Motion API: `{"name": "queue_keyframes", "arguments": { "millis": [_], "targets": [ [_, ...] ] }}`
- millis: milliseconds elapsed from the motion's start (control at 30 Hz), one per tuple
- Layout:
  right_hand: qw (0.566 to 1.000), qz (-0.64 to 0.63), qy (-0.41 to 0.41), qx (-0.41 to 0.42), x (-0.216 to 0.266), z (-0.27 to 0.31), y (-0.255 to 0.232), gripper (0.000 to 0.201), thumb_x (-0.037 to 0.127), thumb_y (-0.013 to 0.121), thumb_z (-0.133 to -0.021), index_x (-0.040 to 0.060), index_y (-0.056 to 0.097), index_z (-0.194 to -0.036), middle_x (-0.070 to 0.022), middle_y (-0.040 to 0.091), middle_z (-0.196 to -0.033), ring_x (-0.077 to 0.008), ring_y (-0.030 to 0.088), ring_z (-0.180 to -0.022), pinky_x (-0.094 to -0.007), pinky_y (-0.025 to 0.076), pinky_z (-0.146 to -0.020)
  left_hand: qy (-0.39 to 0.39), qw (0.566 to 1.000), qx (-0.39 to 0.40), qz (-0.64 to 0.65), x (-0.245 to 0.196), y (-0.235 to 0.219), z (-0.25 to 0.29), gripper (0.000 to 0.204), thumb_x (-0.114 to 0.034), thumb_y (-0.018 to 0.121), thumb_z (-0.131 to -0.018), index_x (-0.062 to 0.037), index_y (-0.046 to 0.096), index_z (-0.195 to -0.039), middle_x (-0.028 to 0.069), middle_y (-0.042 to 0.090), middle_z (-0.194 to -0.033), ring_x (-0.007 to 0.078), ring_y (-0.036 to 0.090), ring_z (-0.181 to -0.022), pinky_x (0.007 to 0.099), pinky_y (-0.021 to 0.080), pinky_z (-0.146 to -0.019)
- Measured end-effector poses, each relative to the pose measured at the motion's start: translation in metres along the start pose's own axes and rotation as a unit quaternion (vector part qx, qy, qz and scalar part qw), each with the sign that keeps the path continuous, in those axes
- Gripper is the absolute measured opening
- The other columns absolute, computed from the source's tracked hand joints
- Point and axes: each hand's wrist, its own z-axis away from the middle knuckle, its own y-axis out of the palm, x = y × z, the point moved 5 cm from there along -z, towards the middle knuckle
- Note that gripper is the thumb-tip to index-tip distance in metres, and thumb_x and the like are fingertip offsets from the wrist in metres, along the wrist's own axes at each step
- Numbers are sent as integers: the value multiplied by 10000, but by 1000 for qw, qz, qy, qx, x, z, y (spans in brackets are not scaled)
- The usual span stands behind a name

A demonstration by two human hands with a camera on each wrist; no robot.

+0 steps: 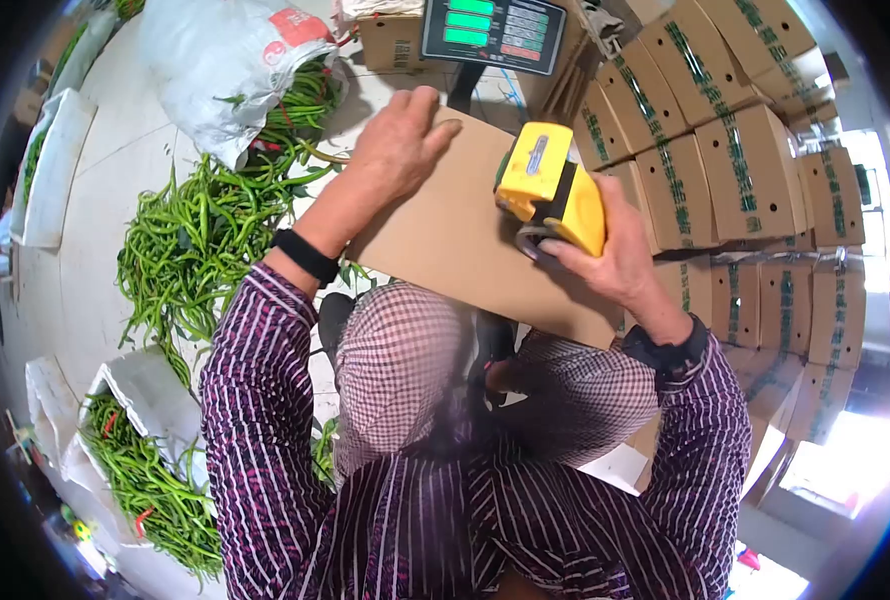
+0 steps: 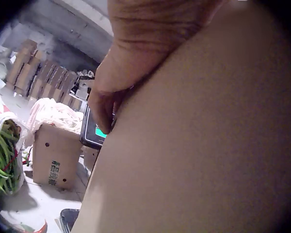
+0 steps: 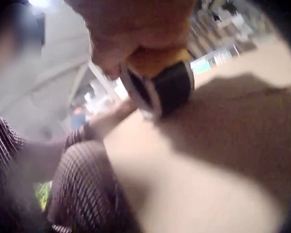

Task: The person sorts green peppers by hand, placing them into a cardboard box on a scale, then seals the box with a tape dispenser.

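A brown cardboard box (image 1: pixel 435 225) lies across the person's knees, its flat face up; it fills much of the left wrist view (image 2: pixel 199 145). The left hand (image 1: pixel 395 145) grips its far left edge, fingers bent over the rim and thumb lying toward the right. In the right hand (image 1: pixel 620 245) is a yellow tape dispenser (image 1: pixel 535 170), held over the right part of the box. The right wrist view shows the dispenser's dark roll (image 3: pixel 174 90) close to the cardboard, under the blurred right hand (image 3: pixel 136 29). Whether tape touches the box cannot be told.
Green chillies (image 1: pixel 190 240) lie heaped on the floor at left, below a white sack (image 1: pixel 215 70). A white crate (image 1: pixel 150 385) of chillies stands at lower left. Scale display (image 1: pixel 495 30) ahead; stacked cartons (image 1: pixel 745 170) at right.
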Motion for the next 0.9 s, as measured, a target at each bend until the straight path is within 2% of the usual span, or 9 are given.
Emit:
{"name": "queue_keyframes", "arguments": {
  "millis": [100,167,233,300,467,633,767,867,900],
  "targets": [
    [1000,20,-13,-9,-2,1,0,747,262,828,-678,9,436,-1261,-200,612,-1044,-357,624,-953,-402,489,-836,53,995,-86,3,1,-12,8,387,-324,593,-908,-23,534,-1145,194,581,-991,373,595,-902,437,485,-781],
    [1000,2,-25,-16,-3,4,0,762,275,830,-681,5,426,-1267,-193,618,-1045,-357,630,-943,-406,493,-828,90,976,-161,115,-13,-31,16,410,-320,595,-912,6,552,-1157,182,604,-997,321,612,-874,392,496,-781],
    [999,14,-25,-20,-1,6,2,771,283,835,-677,2,425,-1266,-193,619,-1045,-356,632,-949,-400,496,-828,19,962,-142,232,-34,-49,29,447,-416,577,-919,-2,600,-1089,170,627,-926,296,617,-848,374,488,-765],
    [999,33,-32,-13,5,6,3,776,283,839,-674,2,425,-1267,-196,617,-1051,-358,632,-958,-400,499,-830,-188,866,109,450,-38,-29,44,463,-422,483,-976,6,597,-1112,92,677,-950,132,600,-810,279,486,-717],
    [996,69,-56,-13,12,6,4,781,275,855,-656,5,431,-1253,-197,603,-1069,-363,630,-951,-413,507,-818,-130,853,195,466,-64,-20,47,368,-325,490,-981,10,637,-1025,11,626,-781,76,543,-696,237,471,-636],
    [996,73,-54,-10,11,6,5,768,265,865,-643,11,439,-1230,-191,602,-1052,-361,631,-938,-407,507,-808,-197,770,189,576,-60,-9,51,253,-214,528,-956,7,649,-932,5,610,-733,61,523,-629,221,458,-596],
    [996,74,-51,-4,18,4,7,758,254,869,-637,14,447,-1220,-189,602,-1042,-357,633,-932,-400,508,-801,-177,766,179,591,-56,-8,52,250,-213,526,-955,-3,657,-922,1,607,-722,60,530,-635,227,461,-592],
    [996,75,-40,1,19,1,8,766,281,871,-634,12,454,-1217,-194,605,-1049,-361,632,-933,-403,507,-802,-179,795,174,553,-57,-13,51,256,-210,522,-955,4,658,-922,-4,599,-710,62,516,-626,227,446,-588],
    [997,72,-41,4,21,-1,9,766,281,871,-634,12,454,-1217,-194,605,-1049,-361,632,-933,-403,507,-802,-151,839,124,507,-56,-17,49,259,-203,536,-941,26,647,-896,47,619,-694,105,562,-605,255,467,-575]
  ]
}}
